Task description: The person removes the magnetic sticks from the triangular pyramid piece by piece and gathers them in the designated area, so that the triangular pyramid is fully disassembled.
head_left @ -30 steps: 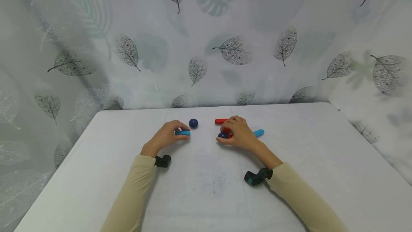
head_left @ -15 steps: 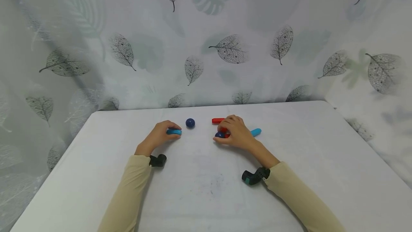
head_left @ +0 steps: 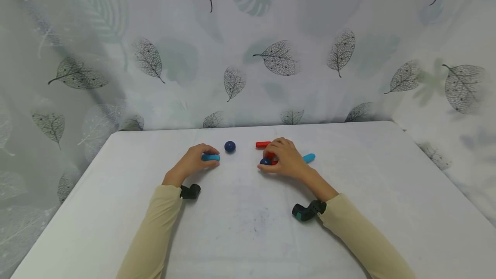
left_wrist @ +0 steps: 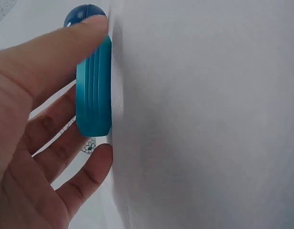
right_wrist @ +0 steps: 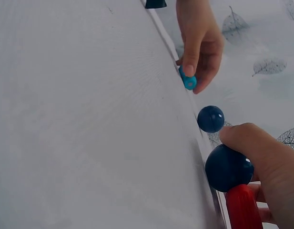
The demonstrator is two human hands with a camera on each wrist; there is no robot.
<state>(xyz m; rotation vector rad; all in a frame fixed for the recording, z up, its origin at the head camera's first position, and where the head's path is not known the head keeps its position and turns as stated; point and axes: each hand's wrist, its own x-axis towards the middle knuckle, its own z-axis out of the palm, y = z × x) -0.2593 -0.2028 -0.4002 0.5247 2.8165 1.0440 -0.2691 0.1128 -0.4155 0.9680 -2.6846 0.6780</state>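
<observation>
My left hand pinches a light blue grooved rod between thumb and fingers, low over the white table. A dark blue ball lies just beyond the rod's end, to its right in the head view. My right hand curls over a second dark blue ball, with the thumb against it. A red rod meets this ball, and more red shows under the fingers in the head view. Part of these pieces is hidden by the right hand.
Behind the right hand lies another red rod, partly covered. A second light blue rod sticks out to the right of that hand. The white-covered table ends at a leaf-printed curtain.
My left hand has drawn the light blue rod slightly left, widening its gap from the loose ball. The right hand has kept its place; the head view has shifted a little.
</observation>
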